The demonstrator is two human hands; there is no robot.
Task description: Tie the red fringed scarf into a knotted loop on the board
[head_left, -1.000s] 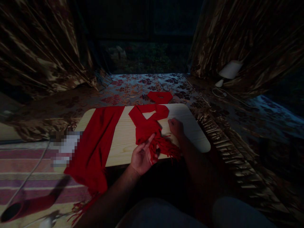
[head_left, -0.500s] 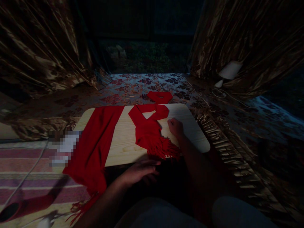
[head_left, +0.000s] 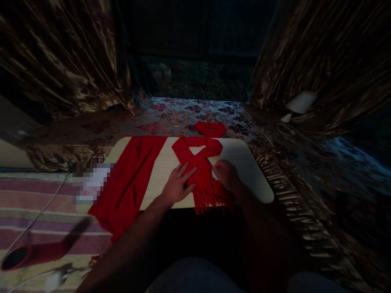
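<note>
My left hand lies flat with its fingers spread on the left side of a red fringed scarf. The scarf's far part forms a loop on a small pale wooden table, and its fringe hangs at the near edge. My right hand is closed, thumb and fingers drawn together at the scarf's right edge. Whether cloth is between its fingers is hidden. To the left, a wide red fringed cloth lies across the table and drapes over its front edge.
Behind the table, a folded red band rests on a patterned cover. A small white lamp with a cord stands at the right. At the lower left are a red cylinder, a white plug and a striped cover.
My left hand has moved up from the table's near edge onto the scarf and spread its fingers. My right hand has shifted slightly nearer, to the scarf's right edge. The view has shifted slightly.
</note>
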